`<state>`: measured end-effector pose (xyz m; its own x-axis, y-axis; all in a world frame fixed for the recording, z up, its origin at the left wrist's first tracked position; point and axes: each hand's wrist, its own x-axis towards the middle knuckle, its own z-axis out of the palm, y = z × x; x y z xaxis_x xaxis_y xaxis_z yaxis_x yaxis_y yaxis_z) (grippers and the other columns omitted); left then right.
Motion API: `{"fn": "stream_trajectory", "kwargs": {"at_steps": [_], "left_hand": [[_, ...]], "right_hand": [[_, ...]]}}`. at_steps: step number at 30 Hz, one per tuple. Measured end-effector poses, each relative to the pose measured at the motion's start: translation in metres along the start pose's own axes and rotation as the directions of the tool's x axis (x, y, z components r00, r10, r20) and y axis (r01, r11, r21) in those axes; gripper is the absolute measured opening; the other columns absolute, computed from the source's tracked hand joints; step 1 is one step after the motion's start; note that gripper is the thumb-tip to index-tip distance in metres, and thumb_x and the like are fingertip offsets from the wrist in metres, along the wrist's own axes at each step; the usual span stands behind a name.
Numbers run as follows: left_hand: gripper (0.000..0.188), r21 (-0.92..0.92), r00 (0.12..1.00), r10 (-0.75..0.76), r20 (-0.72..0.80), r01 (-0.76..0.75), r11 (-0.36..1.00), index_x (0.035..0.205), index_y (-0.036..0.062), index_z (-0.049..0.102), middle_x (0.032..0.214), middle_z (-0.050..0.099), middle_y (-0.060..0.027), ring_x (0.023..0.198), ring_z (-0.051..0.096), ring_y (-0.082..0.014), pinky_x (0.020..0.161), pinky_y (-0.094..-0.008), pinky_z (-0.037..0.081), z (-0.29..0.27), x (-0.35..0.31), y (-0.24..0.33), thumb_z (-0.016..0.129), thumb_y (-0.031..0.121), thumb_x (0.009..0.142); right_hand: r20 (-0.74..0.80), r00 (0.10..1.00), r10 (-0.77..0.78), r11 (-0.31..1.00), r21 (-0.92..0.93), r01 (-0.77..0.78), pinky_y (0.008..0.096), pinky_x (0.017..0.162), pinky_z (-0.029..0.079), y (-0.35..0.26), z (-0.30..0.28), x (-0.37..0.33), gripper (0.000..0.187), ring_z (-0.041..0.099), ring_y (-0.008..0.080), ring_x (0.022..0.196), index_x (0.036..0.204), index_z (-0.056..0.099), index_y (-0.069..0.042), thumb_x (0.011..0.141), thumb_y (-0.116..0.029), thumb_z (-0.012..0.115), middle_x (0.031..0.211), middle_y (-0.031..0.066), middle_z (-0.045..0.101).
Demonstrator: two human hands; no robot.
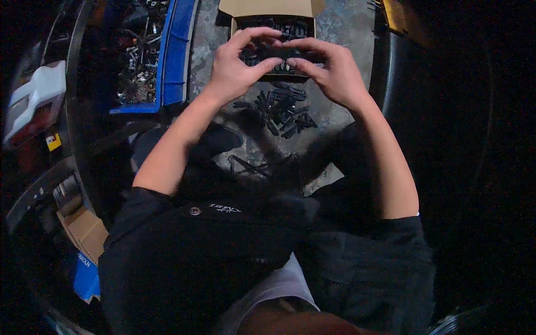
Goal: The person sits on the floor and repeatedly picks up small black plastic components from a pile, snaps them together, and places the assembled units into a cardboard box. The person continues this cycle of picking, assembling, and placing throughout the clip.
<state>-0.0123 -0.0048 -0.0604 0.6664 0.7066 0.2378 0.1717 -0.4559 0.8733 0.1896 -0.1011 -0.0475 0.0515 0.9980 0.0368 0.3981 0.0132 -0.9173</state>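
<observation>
Over an open cardboard box point(272, 11) on the concrete floor point(346, 28), my left hand point(237, 64) and right hand point(329, 70) pinch what looks like a small black part point(273, 56) between curled fingertips, above a pile of black pieces point(282, 109).

left hand point(237, 64), right hand point(329, 67), fingertips meeting
</observation>
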Motion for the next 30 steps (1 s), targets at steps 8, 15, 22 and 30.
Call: {"fn": "stream_trajectory", "kwargs": {"at_steps": [8,15,22,30], "left_hand": [[0.036,-0.282,0.969,-0.186,0.162,0.226,0.932,0.122,0.004,0.064,0.112,0.069,-0.0074,0.103,0.064,-0.013,0.092,-0.0281,0.051,-0.017,-0.015,-0.013,0.073,0.012,0.088],[0.034,-0.518,0.941,-0.226,0.251,0.328,0.79,0.123,-0.0008,0.063,0.117,0.068,-0.0083,0.106,0.064,-0.0139,0.094,-0.0288,0.051,-0.019,-0.028,-0.011,0.068,0.011,0.092],[0.034,-0.478,0.889,-0.288,0.356,0.438,0.761,0.123,0.0003,0.065,0.112,0.07,-0.0078,0.101,0.065,-0.0122,0.092,-0.0273,0.051,-0.028,-0.022,-0.013,0.066,0.016,0.093],[0.037,-0.431,0.844,-0.337,0.417,0.51,0.745,0.124,0.0008,0.065,0.107,0.071,-0.0061,0.094,0.066,-0.0104,0.089,-0.0259,0.052,-0.024,-0.016,-0.015,0.07,0.016,0.091]], "right_hand": [[-0.055,0.988,0.143,0.942,0.314,-0.119,0.0258,0.074,0.05,0.005,0.024,-0.018,0.031,0.061,0.0094,0.08,0.116,0.07,-0.008,0.087,-0.017,0.075,0.089,0.0048,0.071],[0.007,0.978,0.209,0.861,0.474,-0.187,0.0242,0.077,0.05,-0.005,0.036,-0.03,0.029,0.062,0.0093,0.082,0.117,0.069,-0.004,0.09,-0.015,0.072,0.096,0.0034,0.07],[0.082,0.975,0.204,0.848,0.483,-0.218,0.0253,0.08,0.051,-0.002,0.031,-0.02,0.026,0.062,0.0097,0.086,0.113,0.069,-0.001,0.092,-0.015,0.069,0.096,0.0042,0.07],[0.101,0.982,0.161,0.915,0.359,-0.187,0.0257,0.081,0.05,0.011,0.02,-0.013,0.025,0.062,0.0102,0.087,0.108,0.071,-0.001,0.088,-0.016,0.074,0.095,0.0032,0.07]]}}
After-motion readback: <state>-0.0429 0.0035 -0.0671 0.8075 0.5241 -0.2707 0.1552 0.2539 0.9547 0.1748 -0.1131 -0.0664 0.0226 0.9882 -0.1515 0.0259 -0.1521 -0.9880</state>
